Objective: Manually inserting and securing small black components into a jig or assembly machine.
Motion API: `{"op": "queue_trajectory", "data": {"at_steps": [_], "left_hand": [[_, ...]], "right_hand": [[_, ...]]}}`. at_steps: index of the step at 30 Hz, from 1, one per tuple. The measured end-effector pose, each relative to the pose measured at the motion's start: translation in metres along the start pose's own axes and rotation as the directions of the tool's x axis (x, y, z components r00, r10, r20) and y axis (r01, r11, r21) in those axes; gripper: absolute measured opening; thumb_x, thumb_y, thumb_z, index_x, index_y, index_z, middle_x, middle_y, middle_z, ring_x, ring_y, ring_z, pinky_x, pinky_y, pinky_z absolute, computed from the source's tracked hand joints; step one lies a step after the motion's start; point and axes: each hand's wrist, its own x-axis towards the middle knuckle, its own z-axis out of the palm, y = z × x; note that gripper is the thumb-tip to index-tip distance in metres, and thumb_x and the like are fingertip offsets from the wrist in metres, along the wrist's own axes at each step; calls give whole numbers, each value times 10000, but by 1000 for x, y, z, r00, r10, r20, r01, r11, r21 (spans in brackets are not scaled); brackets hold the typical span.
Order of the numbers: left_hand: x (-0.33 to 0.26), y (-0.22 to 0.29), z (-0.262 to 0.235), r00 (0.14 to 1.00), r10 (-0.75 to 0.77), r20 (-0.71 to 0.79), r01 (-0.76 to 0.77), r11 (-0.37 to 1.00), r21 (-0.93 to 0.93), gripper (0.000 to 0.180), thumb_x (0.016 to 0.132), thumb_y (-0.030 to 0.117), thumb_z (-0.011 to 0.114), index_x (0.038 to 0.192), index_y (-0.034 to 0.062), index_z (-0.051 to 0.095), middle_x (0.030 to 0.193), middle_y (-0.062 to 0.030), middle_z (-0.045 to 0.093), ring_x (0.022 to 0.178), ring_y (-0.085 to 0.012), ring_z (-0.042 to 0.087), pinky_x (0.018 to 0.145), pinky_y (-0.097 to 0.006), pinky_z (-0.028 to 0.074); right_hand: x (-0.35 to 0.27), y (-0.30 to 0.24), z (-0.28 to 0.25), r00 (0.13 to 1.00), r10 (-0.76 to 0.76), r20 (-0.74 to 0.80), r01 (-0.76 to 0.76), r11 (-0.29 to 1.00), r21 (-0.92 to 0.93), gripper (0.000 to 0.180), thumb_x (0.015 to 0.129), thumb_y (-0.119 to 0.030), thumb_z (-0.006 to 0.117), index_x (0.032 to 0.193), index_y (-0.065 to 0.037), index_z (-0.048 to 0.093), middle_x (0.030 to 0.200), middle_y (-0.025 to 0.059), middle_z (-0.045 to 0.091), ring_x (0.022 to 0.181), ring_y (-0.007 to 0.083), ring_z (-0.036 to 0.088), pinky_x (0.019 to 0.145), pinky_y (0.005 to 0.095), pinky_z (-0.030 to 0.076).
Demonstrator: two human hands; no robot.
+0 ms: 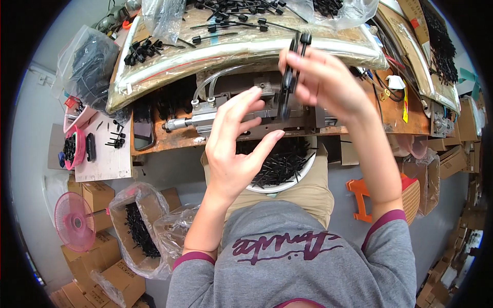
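Note:
My right hand [328, 77] is raised above the bench edge, its fingers closed around several black rod-shaped parts [288, 82] with round knobbed ends, smeared a little by motion. To the left, my left hand [231, 138] is open, fingers spread and thumb apart, with nothing in it. Beneath both hands lies a metal fixture [205, 120] with a cylinder and clear hoses, partly hidden by the left hand. A white bowl [310, 169] heaped with thin black parts [280, 167] rests on my lap below.
A padded, plastic-wrapped board [257, 49] bears black knobbed rods [241, 23] above the fixture. At left are a phone [144, 126], a pink basket [77, 146], a pink fan [75, 222] and a lined carton [141, 231]. An orange stool [359, 200] stands at right.

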Motion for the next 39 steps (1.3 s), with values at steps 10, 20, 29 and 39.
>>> {"op": "queue_trajectory", "data": {"at_steps": [10,20,29,39], "left_hand": [[-23,-7,-2,993,106,59,-114,982,151,418,754,-31,805,1159,32,723,992,-114,706,800,-173,688,696,-295,579],[-43,-53,11,937,131,323,-300,775,556,303,706,83,816,993,37,734,1248,-74,688,889,-225,687,812,-331,559],[-31,-52,14,916,96,389,-334,720,609,248,731,122,780,954,27,731,1208,-136,707,736,-188,697,737,-312,529],[-29,-44,10,937,70,343,-251,817,519,305,723,101,821,1018,79,745,1139,-48,737,744,-184,697,667,-290,548]], "right_hand": [[-41,59,-2,979,164,122,-198,912,360,257,1002,-240,635,1076,5,615,843,28,614,581,83,564,480,219,431],[-71,67,-10,983,115,-141,-89,980,176,233,979,-198,667,1044,25,644,845,56,650,593,109,625,503,233,492],[-80,71,-4,967,111,-228,-94,992,85,236,986,-193,659,1022,40,666,811,65,655,578,109,634,501,223,495],[-81,76,-1,972,107,-210,-111,994,-8,249,973,-181,682,1051,55,672,812,51,662,545,71,595,474,200,455]]}}
